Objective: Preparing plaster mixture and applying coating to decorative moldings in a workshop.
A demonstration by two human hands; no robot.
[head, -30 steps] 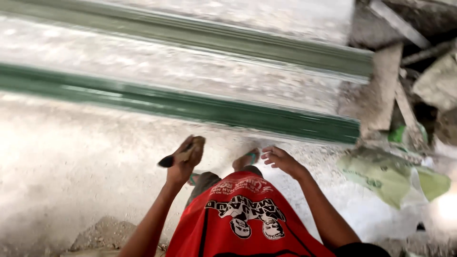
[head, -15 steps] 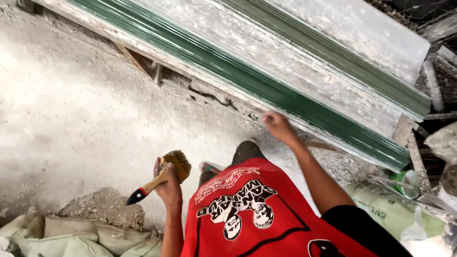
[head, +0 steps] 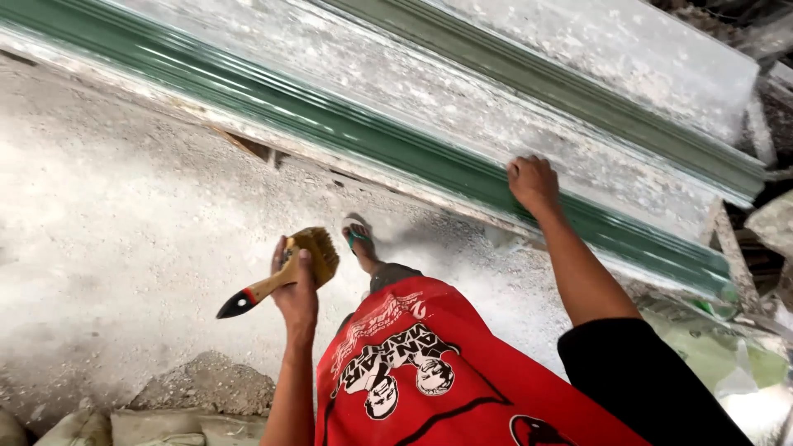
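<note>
My left hand [head: 295,289] holds a paintbrush [head: 281,277] with a wooden handle, a black and red tip and tan bristles, raised in front of my red garment [head: 421,372]. My right hand [head: 533,183] rests with fingers bent on the near green edge of a long dusty moulded piece [head: 355,132] that runs from upper left to lower right. A second green ridge [head: 578,95] runs parallel farther back. My foot in a sandal [head: 361,244] stands on the dusty floor below the piece.
White dust covers the concrete floor [head: 124,215]. A small heap of rubble [head: 206,384] and filled sacks [head: 149,428] lie at the lower left. Wooden supports [head: 256,149] show under the long piece. Scrap wood and plastic [head: 743,363] clutter the right side.
My right hand has moved up from the floor side onto the green edge of the long piece. The left hand keeps the brush raised. The view has closed in on the piece.
</note>
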